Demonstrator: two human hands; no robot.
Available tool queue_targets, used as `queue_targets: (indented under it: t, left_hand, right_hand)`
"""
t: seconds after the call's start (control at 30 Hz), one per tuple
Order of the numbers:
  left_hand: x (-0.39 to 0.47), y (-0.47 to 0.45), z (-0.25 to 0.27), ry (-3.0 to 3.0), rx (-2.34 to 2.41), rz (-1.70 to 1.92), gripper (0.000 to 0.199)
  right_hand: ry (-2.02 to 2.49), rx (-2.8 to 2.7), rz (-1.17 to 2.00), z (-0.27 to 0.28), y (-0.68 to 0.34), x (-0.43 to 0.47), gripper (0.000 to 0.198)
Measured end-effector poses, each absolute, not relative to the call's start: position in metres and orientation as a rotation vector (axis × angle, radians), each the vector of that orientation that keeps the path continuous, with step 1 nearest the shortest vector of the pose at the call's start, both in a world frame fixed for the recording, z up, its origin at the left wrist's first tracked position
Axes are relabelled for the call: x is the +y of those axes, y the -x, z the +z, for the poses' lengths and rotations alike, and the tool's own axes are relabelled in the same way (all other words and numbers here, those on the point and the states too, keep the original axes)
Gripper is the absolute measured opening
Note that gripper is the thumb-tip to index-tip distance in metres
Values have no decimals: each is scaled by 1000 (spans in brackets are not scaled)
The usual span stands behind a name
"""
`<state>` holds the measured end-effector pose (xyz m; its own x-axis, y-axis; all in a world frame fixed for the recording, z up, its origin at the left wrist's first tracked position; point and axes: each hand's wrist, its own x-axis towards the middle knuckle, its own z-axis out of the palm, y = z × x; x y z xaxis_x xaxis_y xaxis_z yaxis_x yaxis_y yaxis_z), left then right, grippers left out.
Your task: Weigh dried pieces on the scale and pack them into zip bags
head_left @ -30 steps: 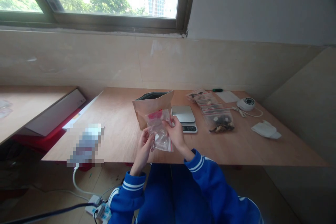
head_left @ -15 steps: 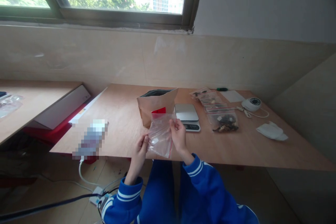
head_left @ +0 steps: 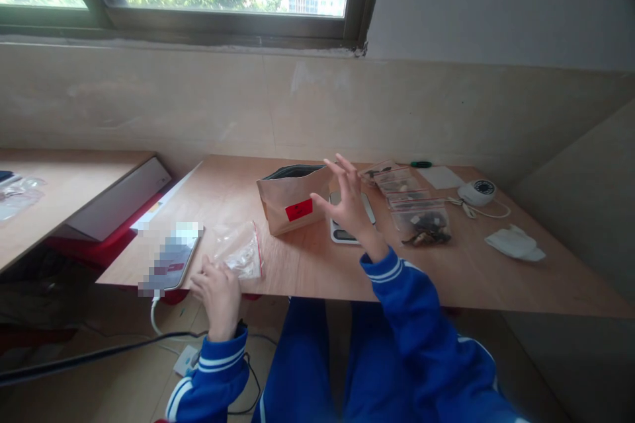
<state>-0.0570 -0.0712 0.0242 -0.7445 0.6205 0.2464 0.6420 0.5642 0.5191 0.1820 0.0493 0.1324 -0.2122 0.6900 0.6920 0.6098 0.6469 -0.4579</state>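
Observation:
A clear zip-lock bag (head_left: 242, 252) with a red seal strip lies on the table near its front edge. My left hand (head_left: 219, 294) is beside the bag's lower left corner, fingers loosely apart; whether a fingertip touches the plastic is hard to see. A brown kraft paper pouch (head_left: 278, 203) with a red label stands upright, its top gaping and dark inside. My right hand (head_left: 350, 205) is raised at the pouch's right side, fingers spread and holding nothing. It partly covers a white digital scale (head_left: 368, 206).
Several zip-lock bags with dark dried contents (head_left: 421, 223) lie right of the scale. Further right are a white dome camera (head_left: 477, 192) with a cable and a crumpled white cloth-like item (head_left: 514, 242). A phone (head_left: 173, 258) charges at the table's left front edge.
The clear zip-lock bag, held in both hands before, is now on the table to the left. My right hand has let go and risen to the paper pouch's right side.

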Motion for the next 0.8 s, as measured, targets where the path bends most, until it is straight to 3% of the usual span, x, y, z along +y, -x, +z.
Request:
queue_targets:
  t: [0.1,0.17,0.33,0.43,0.8]
  left_hand:
    - [-56,40,29,1207,-2612,-792,59]
    - [-50,29,27,1386,-2550,-766,53]
    - [-35,19,3,1616,-2608,-541,50]
    - [-24,22,-10,1648,-2516,-431,51]
    - [-11,30,-25,1651,-2398,-449,50]
  right_hand:
    - [1043,-2065,33,159,-170,72,70]
    - [1066,-2156,27,165,-164,84,69]
    - [1174,-2198,24,159,-161,96,30]
    - [1249,-2088,-78,154,-163,97,20]
    - [1142,-2141,-2,145,-162,107,32]
